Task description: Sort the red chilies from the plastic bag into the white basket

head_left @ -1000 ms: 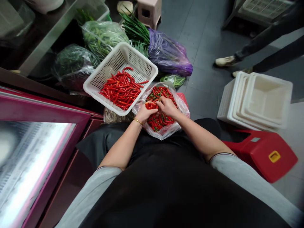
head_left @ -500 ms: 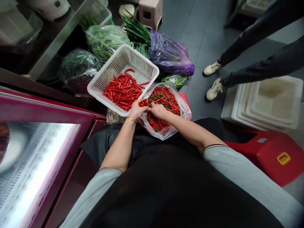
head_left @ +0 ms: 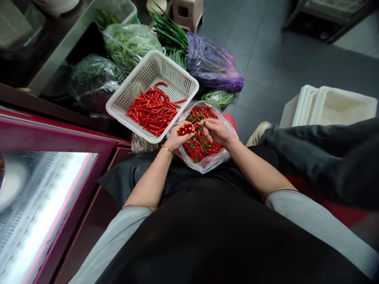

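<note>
My left hand (head_left: 177, 139) is closed round a bunch of red chili peppers (head_left: 186, 128), their ends pointing right. Beside it my right hand (head_left: 217, 131) is pinched, thumb against fingers; anything between its fingertips is too small to make out. Both hands are over an open clear plastic bag (head_left: 204, 167) on my lap side, full of red chilies with green stems (head_left: 199, 150). Up and to the left stands a white perforated basket (head_left: 120, 92), tilted in view, holding a heap of red chilies without visible green stems (head_left: 152, 112).
Behind the basket lie bagged leafy greens (head_left: 130, 45), a dark bag of greens (head_left: 94, 81) and a purple bag of green stalks (head_left: 213, 65). A stool (head_left: 188, 14) stands at the back. At right are white bins (head_left: 340, 104) and a person's leg (head_left: 310, 146) close to my right arm.
My right hand has moved right, away from my left hand, which has shifted slightly right and turned its chilies upward. The other person has stepped nearer, to my right side.
</note>
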Tool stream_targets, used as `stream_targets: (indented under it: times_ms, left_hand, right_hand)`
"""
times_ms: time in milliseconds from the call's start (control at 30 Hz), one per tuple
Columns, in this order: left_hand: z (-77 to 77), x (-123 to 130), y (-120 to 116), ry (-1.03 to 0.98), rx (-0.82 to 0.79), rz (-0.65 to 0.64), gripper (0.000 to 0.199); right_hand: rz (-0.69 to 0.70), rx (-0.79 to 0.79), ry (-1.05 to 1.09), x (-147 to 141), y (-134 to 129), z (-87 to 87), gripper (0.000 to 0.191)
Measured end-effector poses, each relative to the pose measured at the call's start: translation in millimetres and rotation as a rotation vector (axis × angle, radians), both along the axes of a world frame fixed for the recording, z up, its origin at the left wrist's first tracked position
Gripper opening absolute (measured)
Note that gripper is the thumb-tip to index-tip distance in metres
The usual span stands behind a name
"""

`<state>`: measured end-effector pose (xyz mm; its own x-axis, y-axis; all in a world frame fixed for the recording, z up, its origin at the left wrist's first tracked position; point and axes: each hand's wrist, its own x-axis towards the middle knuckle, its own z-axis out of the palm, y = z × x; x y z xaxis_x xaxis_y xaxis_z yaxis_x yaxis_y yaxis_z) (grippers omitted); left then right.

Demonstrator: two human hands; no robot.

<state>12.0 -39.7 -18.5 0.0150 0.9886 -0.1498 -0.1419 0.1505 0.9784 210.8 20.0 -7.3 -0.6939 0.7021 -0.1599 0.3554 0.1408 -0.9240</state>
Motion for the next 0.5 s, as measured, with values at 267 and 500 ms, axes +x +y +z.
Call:
stream_targets:
  times_ms: [267,500]
  left_hand:
    - [-11.1,3.4,1.6,-0.083,-0.13,0.144,0.047]
    - [2.5,-35.5,31.4,0.07,-0.112,0.348,0.041]
  right_hand:
    - [0.314,0.446,-0.917,-31.2,-68.1,-41.1,0.062]
    - [0.273,0.481,-0.842,4.9,-17.6,-28.2,0.031]
